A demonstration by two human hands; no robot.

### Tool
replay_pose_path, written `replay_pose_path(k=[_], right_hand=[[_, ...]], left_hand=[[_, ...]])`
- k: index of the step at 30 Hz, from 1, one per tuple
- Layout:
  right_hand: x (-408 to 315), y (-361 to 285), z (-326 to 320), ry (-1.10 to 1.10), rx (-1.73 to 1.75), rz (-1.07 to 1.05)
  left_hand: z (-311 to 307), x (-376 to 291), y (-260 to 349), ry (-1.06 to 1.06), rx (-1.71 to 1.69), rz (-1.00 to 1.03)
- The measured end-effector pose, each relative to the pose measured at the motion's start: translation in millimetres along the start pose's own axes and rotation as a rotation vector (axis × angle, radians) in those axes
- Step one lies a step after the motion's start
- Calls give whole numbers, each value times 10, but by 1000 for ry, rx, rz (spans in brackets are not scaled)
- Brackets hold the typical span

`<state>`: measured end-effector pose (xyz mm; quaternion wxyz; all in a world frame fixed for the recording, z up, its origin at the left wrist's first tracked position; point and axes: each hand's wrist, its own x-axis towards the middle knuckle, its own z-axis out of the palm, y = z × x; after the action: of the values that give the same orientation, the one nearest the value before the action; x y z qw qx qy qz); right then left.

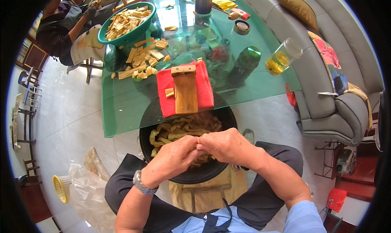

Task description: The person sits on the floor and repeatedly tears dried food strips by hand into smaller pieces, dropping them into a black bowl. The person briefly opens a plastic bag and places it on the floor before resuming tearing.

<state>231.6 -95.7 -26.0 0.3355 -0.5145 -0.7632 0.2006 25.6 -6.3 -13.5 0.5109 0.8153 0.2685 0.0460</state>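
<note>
My left hand (174, 155) and my right hand (224, 144) meet fingertip to fingertip above a black tub (189, 177). The fingers are bent inward, and whatever may lie between them is hidden. Below them, long, limp yellowish-brown strips (183, 130) of plant-like material lie curled in the tub. Just beyond, a wooden block (185, 94) with a raised crosspiece rests on a folded red cloth (205, 86) at the glass table's near edge. A short pale piece (169, 92) sits on the cloth, left of the block.
On the glass table (128, 116), cut flat pieces (140, 60) lie scattered beside a green basin (152, 20) full of similar pieces. A glass jar (284, 57) stands near the right edge. At upper left sits another person (65, 28). A grey sofa (314, 92) borders the right.
</note>
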Motion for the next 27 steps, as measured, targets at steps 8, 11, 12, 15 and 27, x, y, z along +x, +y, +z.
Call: replay_pose_path(k=[8, 11, 12, 15, 27], right_hand=[[-233, -18, 56, -258, 189, 88], [-344, -46, 82, -359, 346, 102], [-352, -42, 60, -409, 292, 80], [-316, -82, -45, -430, 280, 101], [-128, -100, -239, -217, 99, 106]], left_hand=[[140, -137, -112, -341, -101, -101], [122, -308, -126, -499, -114, -100], [78, -315, -114, -544, -89, -123], [-98, -349, -122, -569, -78, -103], [-278, -234, -72, -144, 141, 8]])
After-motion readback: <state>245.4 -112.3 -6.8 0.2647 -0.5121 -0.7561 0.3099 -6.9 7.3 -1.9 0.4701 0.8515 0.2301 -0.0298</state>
